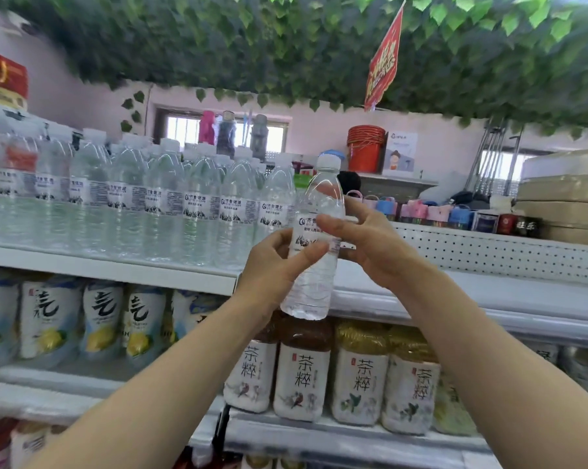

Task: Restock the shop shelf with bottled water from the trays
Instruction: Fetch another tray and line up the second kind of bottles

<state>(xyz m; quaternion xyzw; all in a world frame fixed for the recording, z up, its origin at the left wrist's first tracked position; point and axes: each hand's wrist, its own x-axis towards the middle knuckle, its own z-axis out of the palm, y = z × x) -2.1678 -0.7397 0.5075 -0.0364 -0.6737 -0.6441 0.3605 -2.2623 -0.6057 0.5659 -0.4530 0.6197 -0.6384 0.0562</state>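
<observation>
Holding: one water bottle (306, 233), gripped in both my hands in the air in front of the top shelf (116, 269).
Left hand (272, 265): fingers (307, 253) curled round the bottle's middle from the left, thumb lying across the front just under the label.
Right hand (377, 245): fingers loosely spread; one lies across the front of the label and the others reach behind the bottle, a light pinch from the right. How firm it is, I cannot tell.
Long axis: close to vertical, leaning a little to the right at the top.
Pointing: white cap (329, 162) up, base down and slightly to the left; the label faces me.
Position: just right of the last bottle in the shelf's water row (164, 201). The base hangs lower than the shelf's front edge, and the cap stands about level with the row's caps.
Contact: bottle touches only my hands; it is clear of the shelf board.
Shelf stock: the water row stands upright, labels forward, filling the left run of the top shelf.
Right run: bare board in front of a perforated back panel (488, 252).
Below: tea bottles (302, 377) under the held bottle, lemon drink bottles (99, 319) to their left.
Overhead: hanging green leaves (285, 45) and a red banner (384, 59).
</observation>
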